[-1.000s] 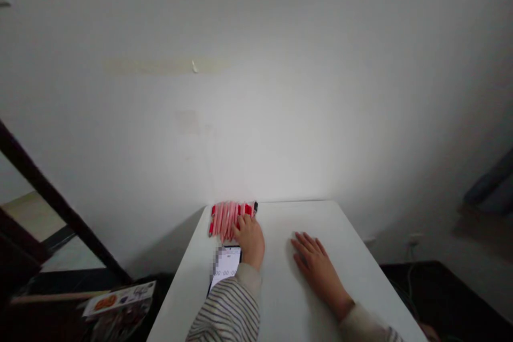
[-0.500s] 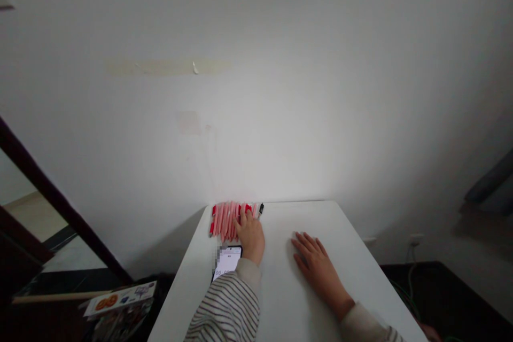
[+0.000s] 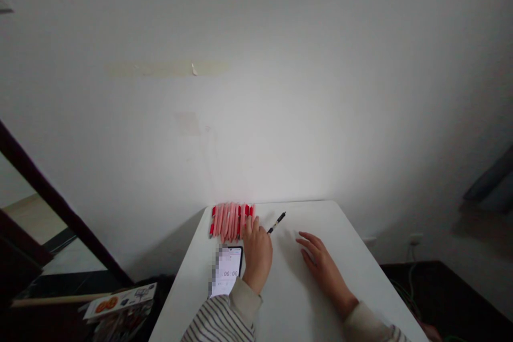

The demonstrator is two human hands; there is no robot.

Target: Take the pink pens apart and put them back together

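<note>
A black pen (image 3: pixel 277 222) slants up and right from the thumb side of my left hand (image 3: pixel 257 251), which grips its lower end; the thumb itself is hidden behind the hand. The left fingertips lie close to a row of pink and red pens (image 3: pixel 228 222) at the table's far left corner, its right end partly covered by them. Below the row lies a phone (image 3: pixel 229 270) with a timer on its screen, beside my left wrist. My right hand (image 3: pixel 320 264) hovers low over the table's right half, fingers apart and holding nothing.
The white table (image 3: pixel 292 310) stands against a pale wall (image 3: pixel 280 91). On the left, below table height, is a box with printed pictures (image 3: pixel 120 300). A wall socket (image 3: pixel 416 239) with a cable is at the right.
My left hand has moved right and nearer to me, bringing the black pen away from the row and tilting it. My right hand's fingers have shifted slightly and lifted.
</note>
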